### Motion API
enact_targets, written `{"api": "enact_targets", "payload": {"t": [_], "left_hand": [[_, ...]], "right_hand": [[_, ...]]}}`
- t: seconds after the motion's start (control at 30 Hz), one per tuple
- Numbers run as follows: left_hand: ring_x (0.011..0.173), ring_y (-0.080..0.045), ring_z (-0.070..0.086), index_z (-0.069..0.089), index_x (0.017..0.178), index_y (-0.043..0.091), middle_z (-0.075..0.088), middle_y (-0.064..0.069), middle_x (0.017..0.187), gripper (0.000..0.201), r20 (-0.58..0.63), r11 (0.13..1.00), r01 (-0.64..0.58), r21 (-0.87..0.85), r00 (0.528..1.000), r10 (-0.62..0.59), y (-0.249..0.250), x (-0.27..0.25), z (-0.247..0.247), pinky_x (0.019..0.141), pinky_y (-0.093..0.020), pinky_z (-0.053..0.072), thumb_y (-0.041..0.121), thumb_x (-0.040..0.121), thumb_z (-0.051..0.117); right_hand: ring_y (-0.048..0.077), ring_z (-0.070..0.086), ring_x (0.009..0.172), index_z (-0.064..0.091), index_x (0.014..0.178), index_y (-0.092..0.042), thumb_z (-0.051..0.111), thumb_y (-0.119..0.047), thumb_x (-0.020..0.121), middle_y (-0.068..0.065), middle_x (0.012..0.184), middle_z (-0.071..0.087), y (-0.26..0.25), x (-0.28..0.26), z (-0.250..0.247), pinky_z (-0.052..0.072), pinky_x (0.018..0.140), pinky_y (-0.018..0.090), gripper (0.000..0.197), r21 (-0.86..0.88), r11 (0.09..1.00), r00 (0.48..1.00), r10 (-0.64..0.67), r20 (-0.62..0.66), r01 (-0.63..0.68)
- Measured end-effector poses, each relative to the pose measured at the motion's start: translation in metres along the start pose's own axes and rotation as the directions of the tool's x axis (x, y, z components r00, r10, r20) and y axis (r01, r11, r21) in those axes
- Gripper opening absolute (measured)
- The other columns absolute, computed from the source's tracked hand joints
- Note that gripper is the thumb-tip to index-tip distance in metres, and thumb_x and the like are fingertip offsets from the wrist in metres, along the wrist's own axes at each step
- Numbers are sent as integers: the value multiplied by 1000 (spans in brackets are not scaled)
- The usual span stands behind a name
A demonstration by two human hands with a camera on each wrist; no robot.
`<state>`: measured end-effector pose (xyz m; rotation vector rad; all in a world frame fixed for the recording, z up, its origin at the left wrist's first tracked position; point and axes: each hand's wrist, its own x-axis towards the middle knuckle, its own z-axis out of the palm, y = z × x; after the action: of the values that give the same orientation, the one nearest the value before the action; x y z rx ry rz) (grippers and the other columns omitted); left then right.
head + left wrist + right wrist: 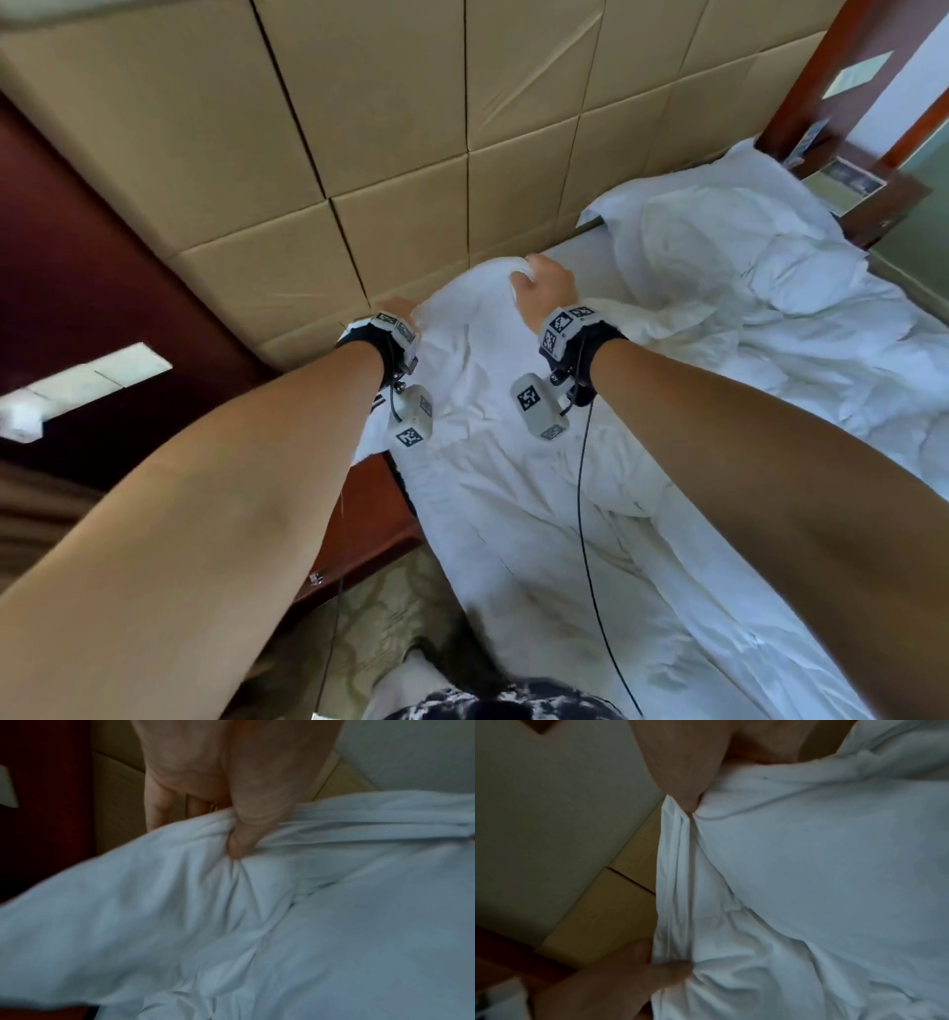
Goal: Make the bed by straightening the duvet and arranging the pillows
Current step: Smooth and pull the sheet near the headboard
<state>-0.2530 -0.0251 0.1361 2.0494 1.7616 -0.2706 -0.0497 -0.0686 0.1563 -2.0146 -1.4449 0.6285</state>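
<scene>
1. The pillow (462, 329) is white, soft and creased, raised at the foot of the padded headboard (390, 154), its folded edge bunched.
2. The duvet (744, 318) is white and heavily rumpled, heaped along the bed away from the headboard.
3. A second white pillow (683, 190) lies flat against the headboard, partly under the duvet.

Tan padded headboard (411, 128); wooden nightstand (873, 195).

The head view is bright and evenly lit, with wide-angle bending at its edges. Both wrist views are dim, soft and motion-blurred.
</scene>
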Motion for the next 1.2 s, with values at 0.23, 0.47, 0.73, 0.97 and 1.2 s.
{"api": "enact_targets", "payload": {"t": [0.23,0.47,0.73,0.97,1.2], "left_hand": [[118,-38,54,54,132,15,57,-17,127,38,-168,956,187,-225,959,-227,-26,9,-9,98,-47,47,9,95,44],[111,-37,56,61,117,15,62,-17,116,32,-226,927,105,-361,954,-196,-52,10,-16,96,-47,48,17,97,37],[97,-27,58,65,117,14,65,-11,104,31,-265,947,-11,-320,961,-79,-112,30,-16,80,-32,44,19,96,43],[87,-28,60,60,84,12,63,-8,86,31,-143,942,115,-315,975,-167,-165,111,-16,80,-36,52,39,94,48],[86,-30,62,63,96,17,64,-10,90,19,-69,903,212,-374,965,-255,-207,199,6,79,-41,54,29,96,49]], "right_hand": [[33,58,105,53,118,-14,48,-16,95,12,112,60,14,6,-5,46,81,37,24,-249,968,999,5,-53,-18],[26,30,132,38,136,-32,52,-10,82,0,138,37,-23,10,46,14,111,64,60,-526,826,978,-137,156,200],[32,59,103,60,111,-26,42,-7,87,8,106,63,-54,55,113,46,96,46,36,-290,955,975,-1,222,67],[31,61,100,62,111,-20,46,-3,84,9,105,65,-65,127,163,48,76,31,36,-411,896,953,-42,301,170],[31,59,104,62,116,-23,44,-2,87,12,110,64,-67,206,231,46,80,33,40,-474,869,951,14,308,141]]}}
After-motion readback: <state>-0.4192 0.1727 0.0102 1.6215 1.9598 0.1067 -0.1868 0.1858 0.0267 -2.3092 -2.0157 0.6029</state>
